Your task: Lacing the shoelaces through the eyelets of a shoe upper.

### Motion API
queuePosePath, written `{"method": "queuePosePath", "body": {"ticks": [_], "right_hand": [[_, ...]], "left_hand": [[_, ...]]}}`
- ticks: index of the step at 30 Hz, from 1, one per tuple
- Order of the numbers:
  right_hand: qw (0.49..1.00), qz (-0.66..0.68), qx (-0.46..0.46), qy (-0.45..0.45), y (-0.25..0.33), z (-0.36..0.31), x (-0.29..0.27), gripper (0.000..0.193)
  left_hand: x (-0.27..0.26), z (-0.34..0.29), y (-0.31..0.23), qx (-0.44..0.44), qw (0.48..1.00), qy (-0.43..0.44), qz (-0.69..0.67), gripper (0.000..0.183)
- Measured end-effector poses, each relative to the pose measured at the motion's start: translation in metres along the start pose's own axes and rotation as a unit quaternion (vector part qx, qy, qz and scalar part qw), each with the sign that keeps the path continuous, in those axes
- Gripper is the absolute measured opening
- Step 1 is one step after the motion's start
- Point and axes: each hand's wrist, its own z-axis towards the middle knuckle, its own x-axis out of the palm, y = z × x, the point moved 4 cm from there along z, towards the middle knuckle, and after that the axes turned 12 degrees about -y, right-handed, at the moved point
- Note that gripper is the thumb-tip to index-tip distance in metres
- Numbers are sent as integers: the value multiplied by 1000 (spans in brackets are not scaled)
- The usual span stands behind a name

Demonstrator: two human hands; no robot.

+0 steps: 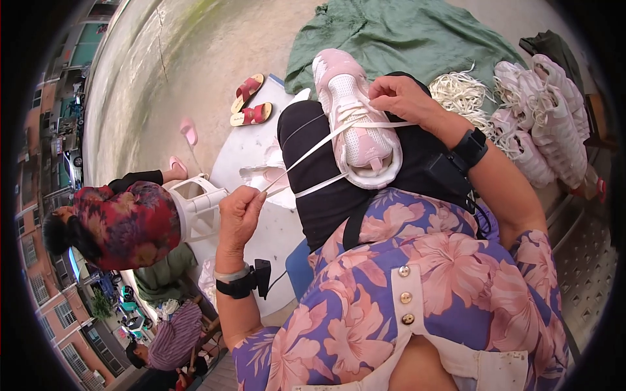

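A pink and white sneaker (345,88) rests on my lap, toe pointing away from me. Its white shoelace (313,148) is threaded through part of the eyelets, and a long length stretches from the shoe toward the left. My left hand (240,212) pinches that lace, out to the left of my knee. At the shoe's right side is my right hand (403,99), its thumb and fingers drawn together by the eyelet edge. What they grip, if anything, is too small to make out. Another lace strand passes below my right wrist.
A pile of white laces (460,98) and several pink and white sneakers (548,124) lie at the right. Green cloth (404,32) spreads ahead. Red sandals (251,114) sit at the far left, near a person in a floral top (130,225) beside a white stool (199,212).
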Motion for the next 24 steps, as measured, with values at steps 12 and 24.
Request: {"method": "queuePosePath", "body": {"ticks": [12, 24], "right_hand": [[936, -209, -280, -48, 39, -52, -9, 23], [907, -254, -314, -117, 48, -39, 19, 22]], "left_hand": [[-9, -9, -24, 191, 946, -159, 208, 9], [7, 22, -38, -159, 959, 51, -229, 25]]}}
